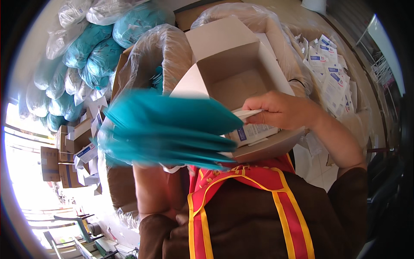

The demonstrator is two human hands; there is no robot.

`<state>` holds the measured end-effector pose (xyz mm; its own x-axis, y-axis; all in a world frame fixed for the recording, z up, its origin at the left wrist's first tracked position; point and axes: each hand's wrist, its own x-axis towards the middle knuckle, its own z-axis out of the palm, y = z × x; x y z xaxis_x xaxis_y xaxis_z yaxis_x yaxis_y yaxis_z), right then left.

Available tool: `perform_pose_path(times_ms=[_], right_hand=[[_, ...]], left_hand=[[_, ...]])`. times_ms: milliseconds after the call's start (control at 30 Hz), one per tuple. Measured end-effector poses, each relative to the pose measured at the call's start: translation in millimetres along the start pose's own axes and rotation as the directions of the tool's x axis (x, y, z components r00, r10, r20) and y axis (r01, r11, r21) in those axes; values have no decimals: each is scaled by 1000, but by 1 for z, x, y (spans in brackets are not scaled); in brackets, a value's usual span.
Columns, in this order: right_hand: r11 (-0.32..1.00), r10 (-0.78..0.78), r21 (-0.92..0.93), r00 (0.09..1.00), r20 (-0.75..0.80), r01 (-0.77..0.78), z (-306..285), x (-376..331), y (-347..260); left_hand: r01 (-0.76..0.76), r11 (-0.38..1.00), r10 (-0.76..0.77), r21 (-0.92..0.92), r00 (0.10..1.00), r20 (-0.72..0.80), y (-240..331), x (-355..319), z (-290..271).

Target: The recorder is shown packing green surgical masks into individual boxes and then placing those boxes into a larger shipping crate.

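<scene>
A fan of several flat teal pieces, smeared by motion, spreads over my left forearm. They cover my left hand, so its fingers do not show. My right hand is closed, pinching a thin white packet between thumb and fingers. It is above the near part of an open cardboard box with raised flaps, its inside facing up. Within the box, below my right hand, lie white printed packets. The right tips of the teal pieces reach close to the pinched packet.
Plastic-lined cartons stand behind the box; the left one contains teal pieces. At right, a lined bin holds many white packets. Clear bags of teal and white items pile up at far left, above stacked cardboard boxes.
</scene>
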<state>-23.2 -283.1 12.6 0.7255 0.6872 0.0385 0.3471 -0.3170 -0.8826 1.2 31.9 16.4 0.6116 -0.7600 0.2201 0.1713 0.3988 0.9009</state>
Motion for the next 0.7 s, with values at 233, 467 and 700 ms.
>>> perform_pose_path(times_ms=[233,467,700], right_hand=[[951,34,-308,997,63,-13,-7,21,-35],[636,-384,-713,922,41,297,20,13,-43],[809,-164,-553,980,116,200,13,-26,-48]], left_hand=[[-64,47,-203,997,977,72,26,25,52],[-173,-54,-330,983,933,146,28,27,61],[-244,-45,-109,969,965,238,27,-1,54]])
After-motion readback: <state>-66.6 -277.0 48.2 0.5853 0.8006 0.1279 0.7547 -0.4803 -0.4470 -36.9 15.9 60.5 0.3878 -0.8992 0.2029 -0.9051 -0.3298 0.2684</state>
